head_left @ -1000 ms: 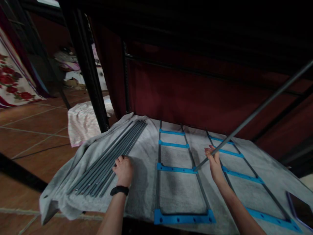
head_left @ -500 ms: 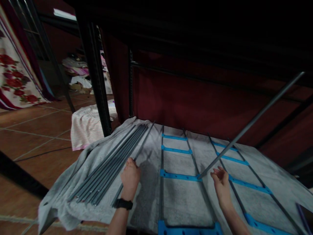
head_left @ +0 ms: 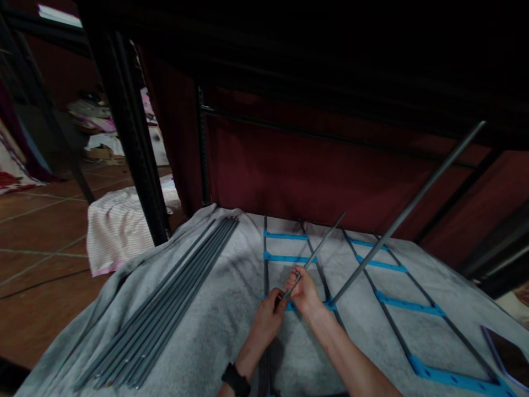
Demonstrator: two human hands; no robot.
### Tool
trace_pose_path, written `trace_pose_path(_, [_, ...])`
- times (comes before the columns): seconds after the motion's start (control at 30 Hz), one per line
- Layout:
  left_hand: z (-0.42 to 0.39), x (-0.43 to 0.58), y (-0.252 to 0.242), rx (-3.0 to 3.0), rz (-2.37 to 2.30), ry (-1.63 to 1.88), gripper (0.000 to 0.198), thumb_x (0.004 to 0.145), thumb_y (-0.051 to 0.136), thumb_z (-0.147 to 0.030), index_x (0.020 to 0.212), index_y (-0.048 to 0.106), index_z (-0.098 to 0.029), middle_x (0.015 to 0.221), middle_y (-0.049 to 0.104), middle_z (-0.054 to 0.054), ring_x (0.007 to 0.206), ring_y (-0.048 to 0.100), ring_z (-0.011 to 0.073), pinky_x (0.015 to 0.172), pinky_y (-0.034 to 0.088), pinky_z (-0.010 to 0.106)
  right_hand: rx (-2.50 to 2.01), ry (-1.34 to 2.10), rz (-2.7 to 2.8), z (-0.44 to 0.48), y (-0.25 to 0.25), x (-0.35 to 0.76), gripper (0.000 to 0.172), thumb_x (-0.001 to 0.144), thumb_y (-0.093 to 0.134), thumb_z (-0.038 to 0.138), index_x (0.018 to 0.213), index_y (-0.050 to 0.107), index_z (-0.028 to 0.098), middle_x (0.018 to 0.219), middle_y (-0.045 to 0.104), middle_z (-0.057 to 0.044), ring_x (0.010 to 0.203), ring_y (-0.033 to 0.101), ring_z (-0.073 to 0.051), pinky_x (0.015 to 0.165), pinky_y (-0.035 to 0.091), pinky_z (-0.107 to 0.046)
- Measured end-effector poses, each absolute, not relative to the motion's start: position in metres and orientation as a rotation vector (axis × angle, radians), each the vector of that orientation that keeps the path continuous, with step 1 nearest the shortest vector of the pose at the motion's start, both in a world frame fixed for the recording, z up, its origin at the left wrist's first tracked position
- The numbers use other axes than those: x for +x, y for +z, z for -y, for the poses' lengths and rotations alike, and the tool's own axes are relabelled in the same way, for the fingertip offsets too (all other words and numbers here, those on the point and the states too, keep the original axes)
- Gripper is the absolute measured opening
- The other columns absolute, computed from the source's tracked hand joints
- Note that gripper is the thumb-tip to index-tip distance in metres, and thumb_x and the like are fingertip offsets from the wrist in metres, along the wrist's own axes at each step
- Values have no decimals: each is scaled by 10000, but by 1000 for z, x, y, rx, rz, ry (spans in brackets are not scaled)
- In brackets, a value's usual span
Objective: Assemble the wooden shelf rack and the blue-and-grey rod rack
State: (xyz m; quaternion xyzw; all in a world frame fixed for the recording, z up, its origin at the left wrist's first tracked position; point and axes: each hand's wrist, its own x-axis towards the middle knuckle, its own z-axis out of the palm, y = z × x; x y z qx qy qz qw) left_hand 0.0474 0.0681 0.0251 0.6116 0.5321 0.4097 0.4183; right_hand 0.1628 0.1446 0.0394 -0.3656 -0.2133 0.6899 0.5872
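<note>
A thin grey metal rod [head_left: 324, 238] slants up and away over the left ladder-shaped frame, gripped in my right hand [head_left: 305, 291]. My left hand [head_left: 268, 318], with a black watch on its wrist, is closed at the rod's lower end. Beneath both hands lies the left frame of dark rods and blue crosspieces [head_left: 290, 258]; one crosspiece is partly hidden by my hands. Another grey rod [head_left: 407, 212] rises steeply from that crosspiece's right end, just beyond my right hand. To the right is a second frame with similar blue crosspieces [head_left: 409, 302].
A bundle of several grey rods [head_left: 173, 298] lies at left on the grey blanket [head_left: 206, 342]. A black metal post [head_left: 124, 132] stands at the left corner, with dark beams overhead. A phone-like dark device [head_left: 506, 355] rests at the right edge. Dark red cloth [head_left: 281, 171] hangs behind.
My left hand has picked up the single rod beside the bundle and brought it right. My right hand has moved left and closed around it. The view has shifted right.
</note>
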Motion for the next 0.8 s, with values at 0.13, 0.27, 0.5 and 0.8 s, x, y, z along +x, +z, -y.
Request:
trace_pose_path(0.13, [-80, 28, 27, 1417, -1420, 1126, 339, 897, 416, -462, 933, 613, -188, 865, 687, 68, 817, 638, 215, 758, 464, 311, -888, 1517, 474, -191, 46, 182, 277, 758, 539, 262, 581, 328, 238, 411, 244, 135, 319, 173, -45, 307, 166, -158])
trace_pose_path(0.27, [-92, 12, 22, 1280, -1546, 1224, 352, 865, 422, -458, 925, 616, -170, 892, 693, 109, 849, 643, 250, 801, 484, 365, -894, 1319, 524, -245, 70, 214, 309, 768, 505, 243, 577, 262, 248, 414, 213, 136, 334, 145, -48, 312, 160, -165])
trace_pose_path(0.5, [-99, 19, 12, 1313, -1576, 1148, 312, 853, 454, -392, 983, 638, -175, 1017, 686, 124, 912, 642, 236, 871, 491, 371, -929, 723, 528, -342, 114, 240, 312, 833, 452, 248, 611, 233, 256, 467, 242, 114, 388, 214, -71, 355, 179, -213])
trace_pose_path(0.8, [-106, 17, 4, 1377, -1647, 985, 320, 867, 448, -333, 1041, 651, -156, 1106, 646, 148, 1053, 632, 260, 958, 477, 396, -1063, 297, 695, -418, 118, 228, 355, 784, 516, 158, 524, 287, 235, 535, 225, 88, 556, 234, -83, 485, 214, -239])
